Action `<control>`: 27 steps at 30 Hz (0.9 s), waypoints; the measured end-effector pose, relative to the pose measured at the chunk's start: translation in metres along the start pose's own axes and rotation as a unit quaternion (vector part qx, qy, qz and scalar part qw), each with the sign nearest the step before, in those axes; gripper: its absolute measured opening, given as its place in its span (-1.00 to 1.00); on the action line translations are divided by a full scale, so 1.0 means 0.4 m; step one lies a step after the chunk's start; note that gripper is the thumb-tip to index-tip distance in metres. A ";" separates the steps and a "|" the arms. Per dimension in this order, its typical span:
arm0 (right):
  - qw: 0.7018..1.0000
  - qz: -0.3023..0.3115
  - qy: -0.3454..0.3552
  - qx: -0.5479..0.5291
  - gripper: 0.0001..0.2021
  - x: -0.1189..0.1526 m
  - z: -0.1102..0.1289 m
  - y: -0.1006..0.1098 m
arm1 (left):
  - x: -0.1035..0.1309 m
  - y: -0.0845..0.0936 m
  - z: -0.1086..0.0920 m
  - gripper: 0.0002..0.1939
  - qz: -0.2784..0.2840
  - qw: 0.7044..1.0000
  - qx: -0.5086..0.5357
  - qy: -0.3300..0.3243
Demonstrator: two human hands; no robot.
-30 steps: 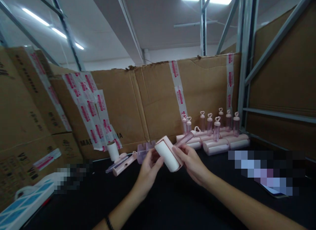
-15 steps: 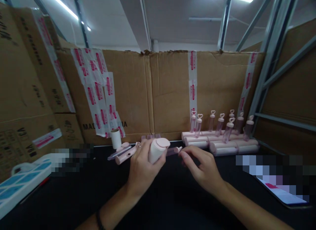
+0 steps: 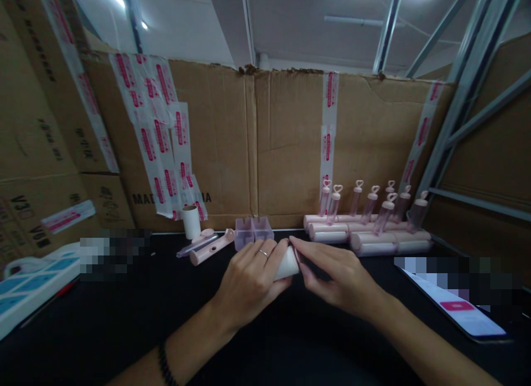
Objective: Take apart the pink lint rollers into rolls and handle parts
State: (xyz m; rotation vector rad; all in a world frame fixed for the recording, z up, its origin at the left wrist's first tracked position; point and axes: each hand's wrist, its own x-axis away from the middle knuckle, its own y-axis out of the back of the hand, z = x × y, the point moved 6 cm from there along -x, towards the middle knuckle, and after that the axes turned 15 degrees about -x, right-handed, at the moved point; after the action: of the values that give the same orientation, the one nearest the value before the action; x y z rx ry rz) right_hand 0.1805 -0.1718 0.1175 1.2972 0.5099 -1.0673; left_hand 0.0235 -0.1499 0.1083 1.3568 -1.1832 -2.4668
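Note:
My left hand point(image 3: 246, 281) is wrapped round a white cylinder point(image 3: 287, 265) with a pink end, tilted towards the right. At that end my right hand point(image 3: 338, 270) pinches the pink end piece between thumb and fingertips; the fingers partly cover it. Just behind my left hand stands a translucent purple divided box point(image 3: 254, 231). Left of the box lies a pink tube-like case point(image 3: 211, 249) with a dark round spot, beside a clear tube point(image 3: 197, 245).
Several pink-and-white cylinders point(image 3: 373, 245) lie at the back right, with clear heart-topped tubes point(image 3: 385, 217) standing on them. A white roll point(image 3: 191, 222) stands back left. A phone point(image 3: 464, 314) lies right, a power strip point(image 3: 37, 281) left. Cardboard point(image 3: 286, 154) walls the back.
My right hand has moved left onto the cylinder's end. The cylinder has turned so its pink end faces right. The clear heart-tipped tube near my right fingers is out of sight.

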 end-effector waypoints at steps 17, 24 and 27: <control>0.986 0.099 -0.052 0.126 -0.54 -0.010 -0.012 -0.041 | -0.020 0.045 -0.041 -0.67 -0.091 0.971 -0.186 -0.119; 0.983 0.111 -0.042 0.142 -0.52 -0.007 -0.009 -0.057 | -0.017 0.039 -0.048 -0.66 -0.079 0.970 -0.181 -0.141; 0.982 0.114 -0.035 0.146 -0.51 -0.006 -0.006 -0.064 | -0.015 0.036 -0.048 -0.63 -0.079 0.971 -0.176 -0.143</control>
State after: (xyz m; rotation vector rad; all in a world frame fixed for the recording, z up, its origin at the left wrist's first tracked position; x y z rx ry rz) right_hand 0.1584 -0.1669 0.1056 1.5283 0.1482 -1.0166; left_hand 0.0375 -0.1688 0.1162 1.0625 -0.6434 -2.8818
